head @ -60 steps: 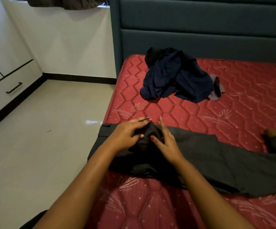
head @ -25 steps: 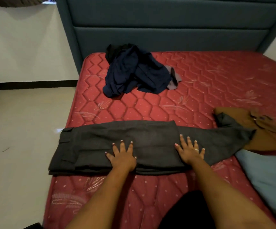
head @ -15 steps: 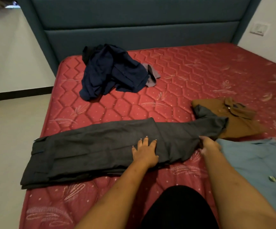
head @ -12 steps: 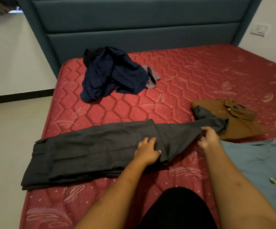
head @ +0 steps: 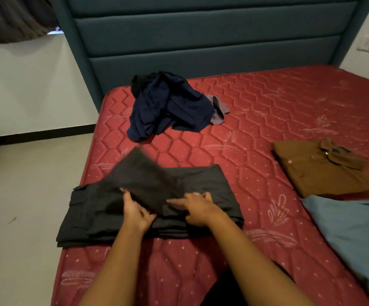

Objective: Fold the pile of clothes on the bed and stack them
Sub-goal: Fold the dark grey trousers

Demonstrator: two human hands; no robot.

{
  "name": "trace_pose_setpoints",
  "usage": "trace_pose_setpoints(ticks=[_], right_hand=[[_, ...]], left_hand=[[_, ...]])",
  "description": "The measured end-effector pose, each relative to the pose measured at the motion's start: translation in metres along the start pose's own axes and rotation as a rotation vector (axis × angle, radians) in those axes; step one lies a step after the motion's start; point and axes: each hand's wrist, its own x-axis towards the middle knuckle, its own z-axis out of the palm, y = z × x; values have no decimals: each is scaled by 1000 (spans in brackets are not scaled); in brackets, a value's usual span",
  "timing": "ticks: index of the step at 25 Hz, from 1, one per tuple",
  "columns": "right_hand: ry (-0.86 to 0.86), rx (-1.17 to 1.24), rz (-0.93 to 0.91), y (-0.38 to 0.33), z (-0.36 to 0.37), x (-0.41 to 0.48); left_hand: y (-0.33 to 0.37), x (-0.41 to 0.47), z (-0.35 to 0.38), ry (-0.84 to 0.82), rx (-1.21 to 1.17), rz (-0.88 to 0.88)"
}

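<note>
Dark grey trousers (head: pixel 201 184) lie across the near left part of the red mattress (head: pixel 256 133), their leg half doubled back over the waist half. My left hand (head: pixel 137 212) grips the near edge of the folded-over layer, thumb on top. My right hand (head: pixel 197 208) holds the same layer just to the right, index finger stretched along the cloth. The layer's far corner is lifted and blurred. A crumpled pile of navy and black clothes (head: pixel 170 107) sits near the headboard.
A folded brown shirt (head: pixel 320 173) lies at the right, with a light blue shirt (head: pixel 355 235) spread in front of it. The teal headboard (head: pixel 201 40) closes the far side. The mattress's left edge drops to pale floor (head: pixel 24 195).
My right hand has carried the trouser leg end from beside the brown shirt over to the left, doubling the trousers. Both hands now meet at the middle of the folded cloth.
</note>
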Motion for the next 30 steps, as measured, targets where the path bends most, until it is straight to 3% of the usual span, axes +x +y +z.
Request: trace_pose_setpoints(ticks=[2, 6, 9, 15, 16, 19, 21, 24, 27, 30], right_hand=[[-68, 77, 90, 6, 16, 0], [82, 34, 368, 28, 25, -5], [79, 104, 576, 45, 20, -8], [-171, 161, 620, 88, -10, -26], [-98, 200, 625, 92, -12, -31], [383, 323, 760, 96, -8, -46], [445, 332, 840, 91, -2, -53], [187, 254, 857, 89, 10, -56], [-11, 122, 925, 89, 10, -57], [11, 60, 909, 77, 4, -47]], left_hand=[[6, 1, -15, 23, -6, -7], [16, 15, -26, 25, -43, 104], [29, 21, -37, 15, -38, 155], [68, 12, -44, -117, 195, 102], [78, 9, -39, -161, 239, 117], [103, 4, -30, -278, 245, 158], [112, 4, -35, -237, 435, 174], [124, 4, -59, -198, 895, 125], [127, 7, -73, -154, 1579, 52], [113, 7, -59, -71, 1877, 51]])
